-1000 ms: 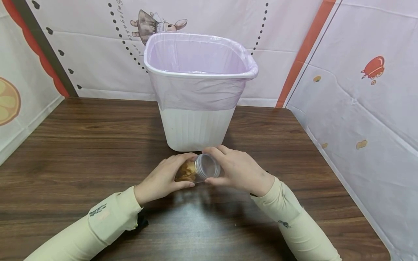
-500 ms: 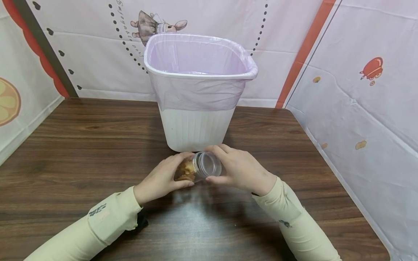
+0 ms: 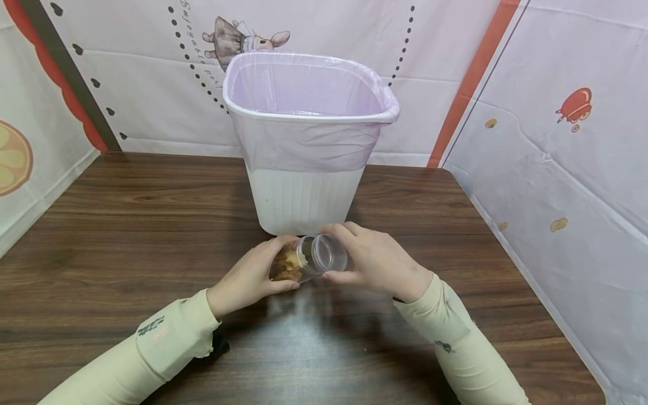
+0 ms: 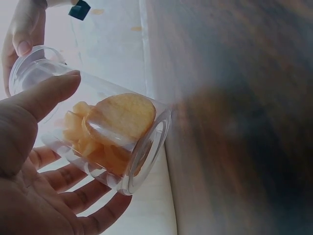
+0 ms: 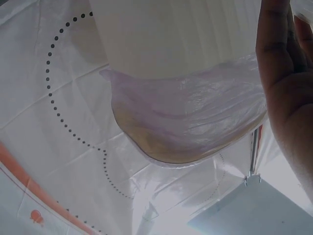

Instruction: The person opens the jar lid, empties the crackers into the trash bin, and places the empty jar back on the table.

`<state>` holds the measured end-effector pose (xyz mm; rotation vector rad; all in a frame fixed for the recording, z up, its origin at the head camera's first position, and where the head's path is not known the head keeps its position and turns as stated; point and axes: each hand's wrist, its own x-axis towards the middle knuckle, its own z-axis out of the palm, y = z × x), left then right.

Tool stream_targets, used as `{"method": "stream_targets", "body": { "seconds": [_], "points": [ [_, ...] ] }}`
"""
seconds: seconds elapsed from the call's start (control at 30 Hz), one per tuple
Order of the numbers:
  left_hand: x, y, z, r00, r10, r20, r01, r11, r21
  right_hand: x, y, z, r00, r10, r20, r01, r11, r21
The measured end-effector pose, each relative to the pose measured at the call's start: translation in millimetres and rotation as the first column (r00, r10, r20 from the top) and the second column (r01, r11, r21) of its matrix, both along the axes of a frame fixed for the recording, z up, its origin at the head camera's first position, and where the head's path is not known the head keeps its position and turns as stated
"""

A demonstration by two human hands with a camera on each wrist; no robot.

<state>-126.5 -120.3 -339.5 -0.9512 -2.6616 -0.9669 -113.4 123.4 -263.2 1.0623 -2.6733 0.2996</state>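
Observation:
A clear plastic jar (image 3: 289, 267) lies tilted in my left hand (image 3: 248, 281), its mouth towards the right. Thumb and fingers curl round its body, as the left wrist view shows. Inside are golden-brown slices (image 4: 122, 115) and paler chunks, like chips or dried fruit, gathered near the base. My right hand (image 3: 379, 261) grips a clear round lid (image 3: 334, 254) by its edge, between thumb and fingers. The lid overlaps the jar's mouth in the head view, its round face turned partly up. In the right wrist view only part of the right hand (image 5: 293, 93) shows, at the edge.
Just behind the hands stands a tall white bin (image 3: 304, 197) lined with a thin purple bag (image 3: 309, 140). Under everything is a dark wood-grain table (image 3: 152, 225). Printed white cloth (image 3: 547, 140) encloses the back and sides. Something small and black (image 3: 219, 344) lies by the left cuff.
My right hand has shifted slightly right with the lid, and more of the jar's neck shows between them. The left hand with the jar has barely moved.

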Motion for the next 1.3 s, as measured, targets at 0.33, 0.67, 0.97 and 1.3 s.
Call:
{"method": "stream_targets", "body": {
  "seconds": [0.33,0.67,0.97,1.3],
  "points": [
    [-0.2,-1.2,1.2,1.000,0.002,0.004,-0.002,1.000,-0.001,-2.7,5,1.9,0.999,-0.054,-0.011,0.054,0.997,0.051],
    [-0.6,-0.2,0.4,1.000,-0.006,-0.012,0.006,1.000,0.017,-16.1,11,-1.7,0.979,-0.183,0.095,0.173,0.980,0.104],
    [-0.4,-0.1,-0.1,1.000,0.004,-0.007,-0.004,1.000,0.013,-21.6,14,-3.2,0.970,-0.207,0.128,0.194,0.975,0.113],
    [-0.2,-0.1,-0.1,1.000,0.016,-0.010,-0.016,1.000,0.009,-23.9,16,-3.8,0.964,-0.223,0.144,0.204,0.969,0.138]
  ]
}}
